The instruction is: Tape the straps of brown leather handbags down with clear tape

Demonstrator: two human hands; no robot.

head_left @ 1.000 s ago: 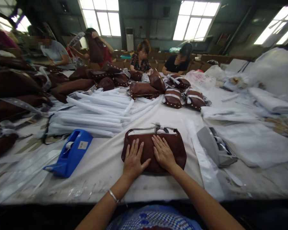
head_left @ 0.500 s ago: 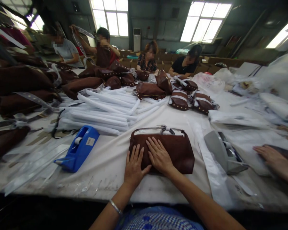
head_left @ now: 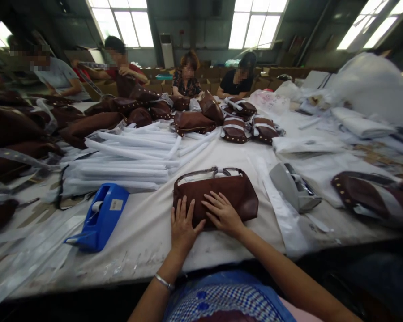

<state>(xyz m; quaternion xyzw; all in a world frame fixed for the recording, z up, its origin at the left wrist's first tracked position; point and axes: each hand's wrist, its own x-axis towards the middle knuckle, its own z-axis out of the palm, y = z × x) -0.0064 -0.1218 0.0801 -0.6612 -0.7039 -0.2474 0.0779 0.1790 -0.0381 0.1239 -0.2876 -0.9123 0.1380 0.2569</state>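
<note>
A dark brown handbag lies flat on the cloth-covered table in front of me. Its strap curves along the far edge, with a whitish wrapped part at the middle. My left hand rests on the bag's near left corner, fingers spread. Flat on the middle of the bag is my right hand, its fingers also apart. Neither hand grips anything. To the left stands a blue tape dispenser; a grey tape dispenser is to the right.
White wrapped rolls are stacked beyond the blue dispenser. Several studded brown bags lie farther back, more piled at left. A clear plastic strip runs beside the grey dispenser. Another studded bag is at right, near a co-worker's hand. Several people work across the table.
The view has turned to the right. My right hand has shifted slightly towards the bag's near edge, and both hands stay flat on it. At right, a co-worker's studded bag has come into view.
</note>
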